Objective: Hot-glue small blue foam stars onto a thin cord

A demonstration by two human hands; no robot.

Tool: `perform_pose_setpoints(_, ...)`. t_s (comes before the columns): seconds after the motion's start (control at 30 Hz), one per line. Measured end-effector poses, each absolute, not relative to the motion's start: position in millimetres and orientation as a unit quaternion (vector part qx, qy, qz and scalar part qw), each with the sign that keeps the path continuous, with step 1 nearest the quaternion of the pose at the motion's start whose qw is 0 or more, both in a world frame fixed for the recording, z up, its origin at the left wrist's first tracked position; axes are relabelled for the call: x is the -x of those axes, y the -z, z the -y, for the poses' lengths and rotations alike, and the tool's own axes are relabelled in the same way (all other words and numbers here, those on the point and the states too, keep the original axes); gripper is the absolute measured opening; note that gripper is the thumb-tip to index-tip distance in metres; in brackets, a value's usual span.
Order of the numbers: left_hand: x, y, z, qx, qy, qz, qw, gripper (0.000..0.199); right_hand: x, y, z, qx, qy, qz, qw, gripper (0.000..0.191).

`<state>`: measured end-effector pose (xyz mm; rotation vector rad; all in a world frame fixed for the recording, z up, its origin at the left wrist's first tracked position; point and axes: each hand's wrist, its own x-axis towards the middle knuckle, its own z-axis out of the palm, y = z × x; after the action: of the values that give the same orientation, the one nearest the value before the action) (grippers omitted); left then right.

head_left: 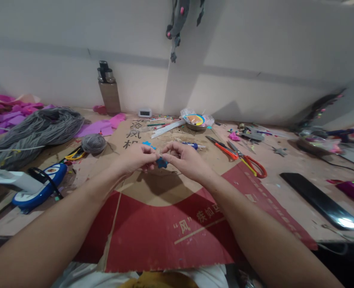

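Fingers pinched, my left hand [139, 159] and my right hand [184, 159] meet over the middle of a cardboard sheet. Between their fingertips is a small blue piece with a scalloped, flower-like edge [162, 163]; the fingers cover part of it. Just beyond my left hand lies another blue flower-like piece [147, 144], partly hidden by that hand. A blue-and-white pen-like tool [193, 145] rests on the cardboard [153, 192] behind my right hand.
On the right lie orange-handled scissors [256, 166], a second orange-handled tool [225, 149] and a black phone [321, 200]. Grey yarn [51, 126], a yarn ball [93, 144] and a blue power strip [42, 186] are left. A bowl [196, 127] stands at the back.
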<state>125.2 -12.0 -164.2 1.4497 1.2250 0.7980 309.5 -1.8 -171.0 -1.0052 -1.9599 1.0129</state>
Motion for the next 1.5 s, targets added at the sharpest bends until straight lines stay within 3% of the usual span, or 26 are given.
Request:
perform_pose_setpoints(0.47, -129.0, 163.6, 13.1, -0.606, -0.351, -0.540, 0.467, 0.017, -308.0, 167.2, 4.6, 0.419, -0.287, 0.771, 0.383, 0.009)
perform_pose_setpoints(1.0, -132.7, 162.0, 13.7, -0.499, -0.392, -0.454, 0.626, 0.015, -310.8, 170.7, 1.4, 0.434, -0.252, 0.779, 0.377, 0.008)
perform_pose_setpoints(1.5, -136.3, 167.0, 16.7, -0.595, -0.356, -0.528, 0.491, 0.008, -306.9, 166.6, 8.5, 0.435, -0.175, 0.808, 0.358, 0.008)
